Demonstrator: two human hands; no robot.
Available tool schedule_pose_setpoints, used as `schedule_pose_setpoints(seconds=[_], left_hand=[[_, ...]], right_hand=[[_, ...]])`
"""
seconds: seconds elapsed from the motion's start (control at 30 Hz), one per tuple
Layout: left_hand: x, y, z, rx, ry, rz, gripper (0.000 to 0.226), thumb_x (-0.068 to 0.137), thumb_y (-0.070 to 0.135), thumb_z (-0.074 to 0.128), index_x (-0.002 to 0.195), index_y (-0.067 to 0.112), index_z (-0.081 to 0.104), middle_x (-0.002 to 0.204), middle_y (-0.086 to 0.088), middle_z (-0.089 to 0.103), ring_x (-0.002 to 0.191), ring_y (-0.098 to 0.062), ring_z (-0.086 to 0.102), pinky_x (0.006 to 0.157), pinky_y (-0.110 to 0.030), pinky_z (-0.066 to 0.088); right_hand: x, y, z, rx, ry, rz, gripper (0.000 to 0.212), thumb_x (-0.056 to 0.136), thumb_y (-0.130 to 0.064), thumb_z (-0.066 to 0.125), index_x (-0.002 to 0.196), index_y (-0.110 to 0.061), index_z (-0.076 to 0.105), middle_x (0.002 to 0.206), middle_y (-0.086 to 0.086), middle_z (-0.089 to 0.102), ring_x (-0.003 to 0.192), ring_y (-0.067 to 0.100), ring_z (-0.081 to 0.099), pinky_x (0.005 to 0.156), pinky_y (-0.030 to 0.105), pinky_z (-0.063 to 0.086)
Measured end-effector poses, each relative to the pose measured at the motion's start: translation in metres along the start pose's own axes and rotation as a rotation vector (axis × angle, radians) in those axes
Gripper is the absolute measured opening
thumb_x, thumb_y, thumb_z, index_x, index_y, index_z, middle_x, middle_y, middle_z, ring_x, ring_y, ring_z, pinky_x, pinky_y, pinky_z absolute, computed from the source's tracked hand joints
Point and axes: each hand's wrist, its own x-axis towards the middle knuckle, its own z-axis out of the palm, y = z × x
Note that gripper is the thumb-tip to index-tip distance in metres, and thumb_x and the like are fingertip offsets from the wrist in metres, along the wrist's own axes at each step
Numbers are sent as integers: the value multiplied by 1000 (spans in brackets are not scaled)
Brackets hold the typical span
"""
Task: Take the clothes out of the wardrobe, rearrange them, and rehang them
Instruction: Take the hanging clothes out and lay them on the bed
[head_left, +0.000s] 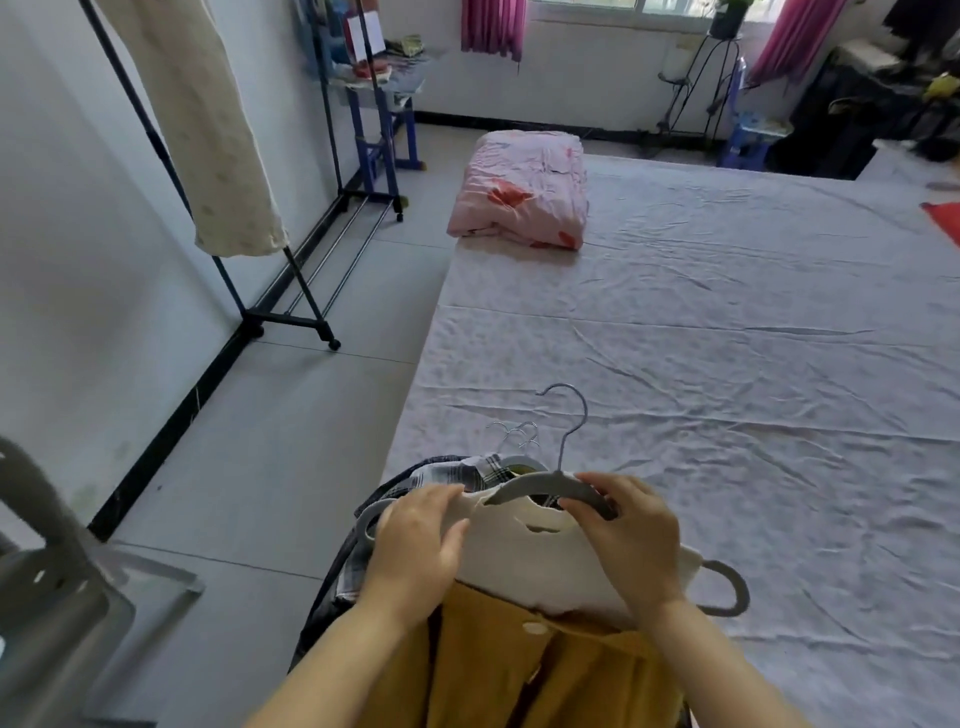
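Note:
A pile of clothes lies on the near corner of the bed (727, 364). On top is a white garment (524, 566) with a grey hanger (545, 483) poking out of its neck opening, hook pointing up. My right hand (631, 540) grips the hanger's right arm. My left hand (415, 540) holds the white garment's left shoulder. Under it lie a mustard-yellow buttoned garment (498, 660) and a black-and-white plaid shirt (447, 475) with more hanger hooks (517, 434). A cream garment (208, 130) hangs on the clothes rack (291, 317) at the left.
A folded pink floral quilt (524, 189) sits at the bed's far left corner. A grey metal frame (47, 571) stands at the lower left. A blue shelf (384, 109) with clutter and a plant stand (701, 83) are by the far wall. Grey tiled floor (291, 467) runs between rack and bed.

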Motion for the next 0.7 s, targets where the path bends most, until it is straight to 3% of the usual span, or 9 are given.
schedule_pose_setpoints(seconds=[0.07, 0.13, 0.2, 0.3, 0.53, 0.7], left_hand=[[30, 3, 9, -8, -3, -31, 34, 88, 24, 56, 121, 20, 57, 120, 7, 58, 114, -13, 51, 103, -31, 37], [53, 6, 17, -7, 5, -62, 34, 88, 19, 57, 123, 22, 56, 121, 9, 56, 113, -9, 50, 102, -29, 36], [67, 8, 25, 3, 7, -83, 36, 89, 17, 57, 124, 23, 55, 119, 13, 53, 110, -3, 46, 101, -23, 32], [79, 6, 35, 43, -46, -118, 36, 90, 17, 55, 126, 21, 53, 123, 12, 51, 114, -3, 45, 96, -16, 26], [100, 13, 47, 138, -155, -103, 38, 92, 25, 53, 129, 23, 49, 131, 10, 49, 124, -8, 41, 105, -25, 26], [112, 33, 47, 208, -257, -1, 39, 93, 26, 49, 132, 23, 45, 133, 8, 47, 125, -10, 39, 108, -32, 29]], right_hand=[[35, 24, 20, -35, -119, 77, 28, 71, -24, 80, 98, -22, 70, 90, -3, 67, 77, 10, 61, 65, 11, 44], [65, 47, 41, -103, -313, 180, 44, 82, -34, 69, 123, -25, 57, 113, -1, 59, 101, 17, 56, 77, 26, 46], [86, 62, 54, -132, -443, 216, 57, 85, -36, 64, 137, -24, 42, 124, 1, 52, 114, 19, 49, 88, 30, 44], [93, 76, 62, -133, -496, 238, 55, 87, -34, 62, 136, -22, 42, 123, 3, 54, 113, 19, 50, 89, 29, 43], [56, 95, 51, -71, -563, 300, 40, 87, -24, 63, 126, -18, 53, 118, 0, 55, 111, 15, 50, 92, 25, 40], [43, 92, 25, -85, -486, 344, 38, 88, -26, 61, 125, -21, 54, 117, -3, 56, 101, 7, 50, 86, 20, 40]])
